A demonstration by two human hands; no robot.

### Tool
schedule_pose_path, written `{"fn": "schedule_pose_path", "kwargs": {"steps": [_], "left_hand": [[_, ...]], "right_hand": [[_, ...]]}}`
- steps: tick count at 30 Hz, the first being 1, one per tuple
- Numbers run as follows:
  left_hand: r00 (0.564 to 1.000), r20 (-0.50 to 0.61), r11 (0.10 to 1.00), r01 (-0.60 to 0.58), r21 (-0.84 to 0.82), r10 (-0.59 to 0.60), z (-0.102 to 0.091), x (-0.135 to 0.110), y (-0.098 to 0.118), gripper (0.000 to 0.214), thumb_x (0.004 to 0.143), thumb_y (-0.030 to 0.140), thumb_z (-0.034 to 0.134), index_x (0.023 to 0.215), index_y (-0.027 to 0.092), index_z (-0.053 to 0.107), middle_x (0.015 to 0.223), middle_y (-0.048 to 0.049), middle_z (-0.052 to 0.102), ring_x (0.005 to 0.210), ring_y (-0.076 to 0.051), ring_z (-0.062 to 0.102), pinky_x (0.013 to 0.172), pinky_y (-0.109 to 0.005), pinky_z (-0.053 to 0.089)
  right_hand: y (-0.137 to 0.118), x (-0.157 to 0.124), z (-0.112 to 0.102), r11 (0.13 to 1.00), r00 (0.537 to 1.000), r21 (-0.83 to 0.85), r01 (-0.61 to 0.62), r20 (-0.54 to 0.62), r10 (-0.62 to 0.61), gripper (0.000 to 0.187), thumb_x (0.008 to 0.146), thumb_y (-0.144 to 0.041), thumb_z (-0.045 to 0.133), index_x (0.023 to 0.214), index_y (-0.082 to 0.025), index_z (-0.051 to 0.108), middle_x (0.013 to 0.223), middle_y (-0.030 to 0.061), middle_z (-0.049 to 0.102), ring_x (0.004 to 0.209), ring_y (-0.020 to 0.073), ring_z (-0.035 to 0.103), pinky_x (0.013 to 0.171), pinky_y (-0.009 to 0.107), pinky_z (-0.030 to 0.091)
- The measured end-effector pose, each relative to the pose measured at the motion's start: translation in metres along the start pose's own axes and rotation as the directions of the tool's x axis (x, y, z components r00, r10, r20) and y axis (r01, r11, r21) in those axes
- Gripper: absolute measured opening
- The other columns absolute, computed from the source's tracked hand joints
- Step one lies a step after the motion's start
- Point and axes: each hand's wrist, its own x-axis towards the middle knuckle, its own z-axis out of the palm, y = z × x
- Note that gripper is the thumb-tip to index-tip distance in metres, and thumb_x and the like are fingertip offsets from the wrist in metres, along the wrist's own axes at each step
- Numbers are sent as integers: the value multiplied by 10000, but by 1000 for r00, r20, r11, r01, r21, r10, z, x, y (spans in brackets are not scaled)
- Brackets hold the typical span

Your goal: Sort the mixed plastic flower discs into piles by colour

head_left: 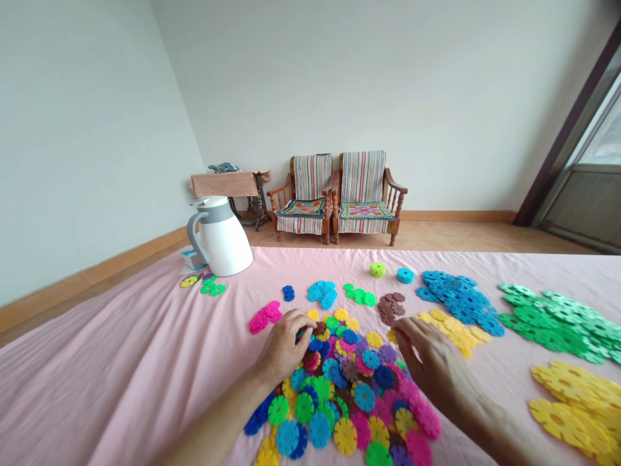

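Observation:
A mixed heap of coloured plastic snowflake discs (349, 395) lies on the pink cloth in front of me. My left hand (286, 346) rests on the heap's far left edge, fingers curled and pinching among the discs; which one they hold is hidden. My right hand (427, 353) lies over the heap's right side with fingers stretched flat toward a yellow pile (456, 330), holding nothing. Sorted groups lie beyond: pink discs (265, 317), light blue discs (323, 293), green discs (359, 295), brown discs (391, 307).
A white jug with a grey handle (220, 236) stands at the far left on the pink cloth (136, 362). Big piles of blue (458, 299), green (557, 320) and yellow discs (577, 401) lie at right. Two wooden armchairs (339, 197) stand by the wall.

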Motion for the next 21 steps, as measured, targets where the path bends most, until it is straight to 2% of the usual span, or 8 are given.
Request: {"fn": "schedule_pose_path", "kwargs": {"steps": [4,7,9,11,14,17,21], "left_hand": [[1000,-1,1000,5,-1,-5,-1,0,1,191,829,112,482,847,187,657,866,-59,642,866,-183,614,785,-308,486],[1000,-7,1000,7,-4,-7,-1,0,2,191,821,109,487,841,188,660,861,-57,648,862,-186,616,785,-312,487],[1000,-11,1000,6,-7,-6,-2,0,3,193,817,109,489,839,192,663,863,-56,651,864,-188,615,786,-313,487],[1000,-14,1000,6,-7,-6,-2,0,3,195,818,112,489,841,194,664,865,-55,653,867,-189,614,785,-313,487],[1000,-14,1000,10,7,-10,-1,1,3,195,824,117,484,838,193,663,862,-55,653,859,-190,614,784,-313,484],[1000,-12,1000,11,19,-11,-1,1,4,191,826,119,484,838,192,660,865,-55,652,864,-190,615,785,-309,481],[1000,-16,1000,7,14,-7,-1,1,4,186,829,128,486,833,197,660,855,-53,651,866,-192,610,783,-314,483]], "right_hand": [[23,6,-17,956,993,-272,-113,9,120,213,854,-214,433,742,-203,613,710,54,608,665,199,560,621,319,368],[37,9,-25,910,991,-394,-130,-36,127,205,826,-229,469,717,-223,642,735,63,622,719,234,562,631,345,353],[38,9,-21,949,997,-307,-76,-32,70,221,848,-254,466,750,-227,663,778,69,635,765,239,562,649,347,373],[33,7,-10,993,1000,-121,-1,3,2,236,877,-257,449,819,-226,676,837,72,644,798,224,567,683,342,413],[16,3,9,992,997,114,48,52,-54,245,898,-248,435,973,-227,667,931,82,640,846,213,574,727,343,453],[1,3,20,980,991,197,30,122,-55,232,891,-264,457,1017,-238,651,938,72,621,864,211,569,744,345,458],[-4,6,24,976,984,213,-32,177,-7,156,862,-267,494,938,-218,622,922,60,590,885,216,549,766,361,444]]}}
